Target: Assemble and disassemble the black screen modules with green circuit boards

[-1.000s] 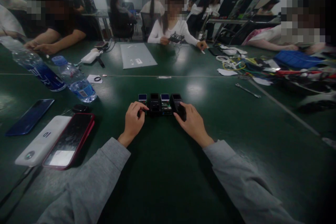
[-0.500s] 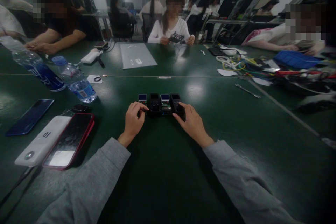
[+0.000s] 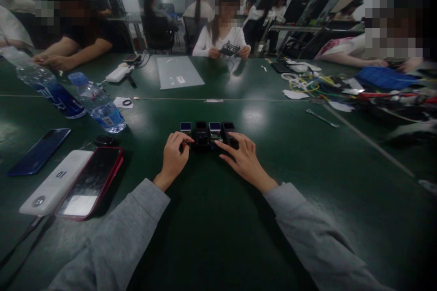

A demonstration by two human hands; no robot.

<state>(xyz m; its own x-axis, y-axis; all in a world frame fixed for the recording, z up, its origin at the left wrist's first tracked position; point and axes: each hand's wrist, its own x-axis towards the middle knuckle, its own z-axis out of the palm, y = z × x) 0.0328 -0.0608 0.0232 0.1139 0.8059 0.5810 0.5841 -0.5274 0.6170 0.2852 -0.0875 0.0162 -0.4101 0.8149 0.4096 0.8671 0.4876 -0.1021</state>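
Note:
A row of small black electronic modules (image 3: 207, 132) stands on the dark green table (image 3: 218, 218) in front of me; two of them show small blue screens. My left hand (image 3: 174, 159) is curled at the row's left end, its thumb and forefinger pinched against the leftmost module. My right hand (image 3: 241, 159) lies over the right part of the row, fingers stretched out and spread, fingertips touching the right modules. Both of my arms are in grey sleeves.
To my left lie a red-cased phone (image 3: 89, 182) on a white power bank (image 3: 51, 188), a blue phone (image 3: 39, 151) and two water bottles (image 3: 97, 103). A grey laptop (image 3: 179, 72) lies further back. Cables and tools (image 3: 321, 86) clutter the right. Other people sit around the table.
My right hand has slid left from the rightmost module and spread its fingers over the row. My left hand has stayed put. The person opposite drew a hand back to a black item.

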